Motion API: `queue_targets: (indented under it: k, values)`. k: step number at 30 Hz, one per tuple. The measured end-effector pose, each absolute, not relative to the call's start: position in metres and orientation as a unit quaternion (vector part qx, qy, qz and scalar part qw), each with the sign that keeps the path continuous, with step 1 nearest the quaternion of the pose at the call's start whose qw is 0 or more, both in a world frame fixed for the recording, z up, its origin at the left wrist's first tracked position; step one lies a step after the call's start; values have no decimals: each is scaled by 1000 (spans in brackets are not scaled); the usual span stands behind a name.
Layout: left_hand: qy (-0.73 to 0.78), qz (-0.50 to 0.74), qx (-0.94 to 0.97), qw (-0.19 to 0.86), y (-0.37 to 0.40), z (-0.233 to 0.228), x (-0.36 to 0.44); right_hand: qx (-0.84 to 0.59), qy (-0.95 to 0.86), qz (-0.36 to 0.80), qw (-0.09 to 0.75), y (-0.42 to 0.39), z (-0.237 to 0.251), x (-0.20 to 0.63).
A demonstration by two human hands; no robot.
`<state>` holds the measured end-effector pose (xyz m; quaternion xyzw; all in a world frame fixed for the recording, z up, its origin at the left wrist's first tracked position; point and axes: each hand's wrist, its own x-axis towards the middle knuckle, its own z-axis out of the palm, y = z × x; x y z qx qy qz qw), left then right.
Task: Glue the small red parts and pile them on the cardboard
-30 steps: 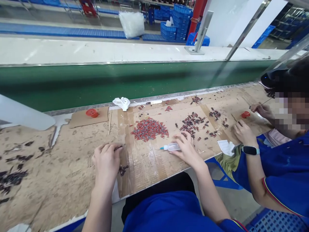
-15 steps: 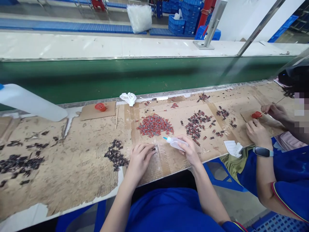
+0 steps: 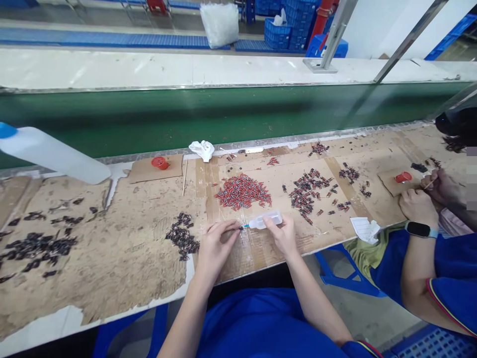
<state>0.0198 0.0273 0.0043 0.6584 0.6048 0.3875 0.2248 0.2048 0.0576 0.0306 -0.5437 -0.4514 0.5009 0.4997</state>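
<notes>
Now tipped level in right hand [image 3: 283,233], squeeze bottle [image 3: 265,220] nozzle meeting tiny part pinched by left hand [image 3: 216,244], centre frame, dosing under way.

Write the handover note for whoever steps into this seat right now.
Left hand: pinches one small part at its fingertips, low over the taped cardboard.
Right hand: holds the squeeze bottle on its side, blue tip touching that part.
Red pile lies just beyond the hands; dark pile sits left of the left hand; mixed scatter to the right.
Done or left: the piles' status cannot be told from here; the red pile is large.
A co-worker's hands work at the right end; leave them.
</notes>
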Motion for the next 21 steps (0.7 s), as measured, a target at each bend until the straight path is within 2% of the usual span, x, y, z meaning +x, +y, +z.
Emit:
queue_targets:
  k: [11, 21]
  values:
    - [623, 397, 626, 250, 24, 6, 22, -578, -515, 444, 451, 56, 28, 204]
    - [632, 387, 623, 251, 23, 9, 26, -571, -499, 460, 462, 54, 25, 204]
